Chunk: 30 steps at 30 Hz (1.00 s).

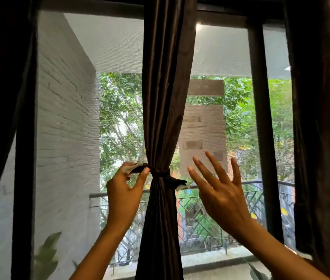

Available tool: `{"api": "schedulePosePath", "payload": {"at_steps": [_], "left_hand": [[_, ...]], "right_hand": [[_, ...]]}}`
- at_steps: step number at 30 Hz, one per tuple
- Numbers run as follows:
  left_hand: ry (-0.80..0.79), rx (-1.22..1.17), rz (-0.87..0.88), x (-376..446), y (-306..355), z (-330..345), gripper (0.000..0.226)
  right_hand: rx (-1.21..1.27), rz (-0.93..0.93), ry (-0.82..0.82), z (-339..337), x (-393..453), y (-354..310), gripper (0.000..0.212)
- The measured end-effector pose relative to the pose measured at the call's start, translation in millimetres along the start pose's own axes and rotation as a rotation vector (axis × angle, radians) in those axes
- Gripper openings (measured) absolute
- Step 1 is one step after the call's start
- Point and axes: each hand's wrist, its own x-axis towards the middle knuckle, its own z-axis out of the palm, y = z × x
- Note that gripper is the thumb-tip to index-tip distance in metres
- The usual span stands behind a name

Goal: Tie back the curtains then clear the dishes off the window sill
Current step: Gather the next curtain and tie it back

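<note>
At the centre of the frame the dark brown satin curtain [161,98] hangs gathered, cinched by a dark fabric tie-back band [159,172]. The left hand [124,190] pinches the band's pale-backed end between thumb and fingers; the right hand [218,190] hovers beside, fingers spread, holding nothing. The cloth looks soft, light and slippery, so the band's loose ends seem the best places to take hold.

Daylight fills a dark-framed window [258,118]; beyond it, a white brick wall [65,128] at left, a balcony railing [200,215] and leafy trees [119,110].
</note>
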Motion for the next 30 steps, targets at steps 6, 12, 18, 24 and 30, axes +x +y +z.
{"api": "schedulePosePath", "payload": {"at_steps": [6,12,18,24,30], "left_hand": [[0.118,0.166,0.361,2.6,50.9,27.9,0.038],[0.066,0.174,0.639,31.1,116.9,125.0,0.025],[-0.048,0.236,0.668,52.0,170.7,260.2,0.032],[-0.108,0.216,0.453,80.6,214.0,371.1,0.037],[-0.097,0.106,0.294,118.9,256.2,436.4,0.053]], "right_hand": [[0.021,0.131,0.002,-13.8,9.3,44.3,0.035],[-0.151,0.32,0.053,-42.6,33.0,172.2,0.038],[-0.242,0.501,0.109,-83.2,34.7,327.7,0.042],[-0.198,0.5,0.1,-92.4,27.7,433.6,0.046],[-0.077,0.505,0.122,-78.9,51.2,487.5,0.052]]}}
